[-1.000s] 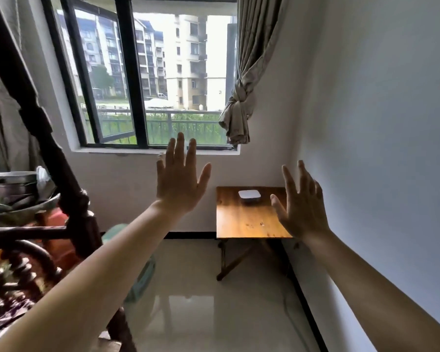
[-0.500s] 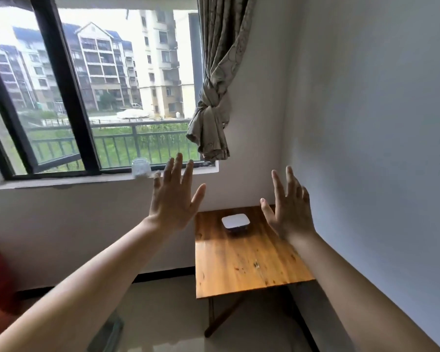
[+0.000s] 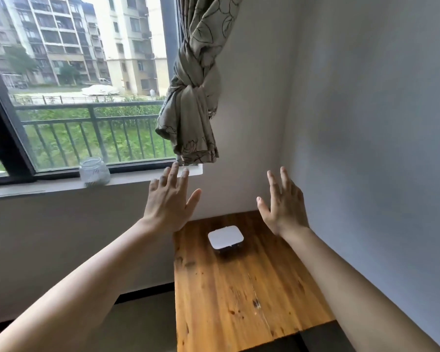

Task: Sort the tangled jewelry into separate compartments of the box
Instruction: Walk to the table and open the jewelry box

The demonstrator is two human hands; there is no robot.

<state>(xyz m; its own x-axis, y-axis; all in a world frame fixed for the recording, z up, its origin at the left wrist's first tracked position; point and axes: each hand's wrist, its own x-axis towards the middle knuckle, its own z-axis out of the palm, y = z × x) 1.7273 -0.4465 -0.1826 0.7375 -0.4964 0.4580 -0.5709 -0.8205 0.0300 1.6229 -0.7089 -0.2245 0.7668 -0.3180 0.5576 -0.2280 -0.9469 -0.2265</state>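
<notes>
A small white box (image 3: 225, 236) with its lid shut sits near the far end of a wooden table (image 3: 239, 288) in the room's corner. No jewelry shows; the box's inside is hidden. My left hand (image 3: 168, 200) is raised in the air to the left of the box, fingers spread, holding nothing. My right hand (image 3: 284, 203) is raised above the table's far right corner, fingers apart and empty too. Both hands are well above and apart from the box.
A grey wall runs along the table's right side. A window sill (image 3: 61, 185) to the left carries a glass jar (image 3: 94, 171). A knotted curtain (image 3: 192, 97) hangs above the table's far end. Floor lies left of the table.
The view has closed in on the table and tilted down; the table and box look larger and nearer. Both hands stay raised and spread, holding nothing.
</notes>
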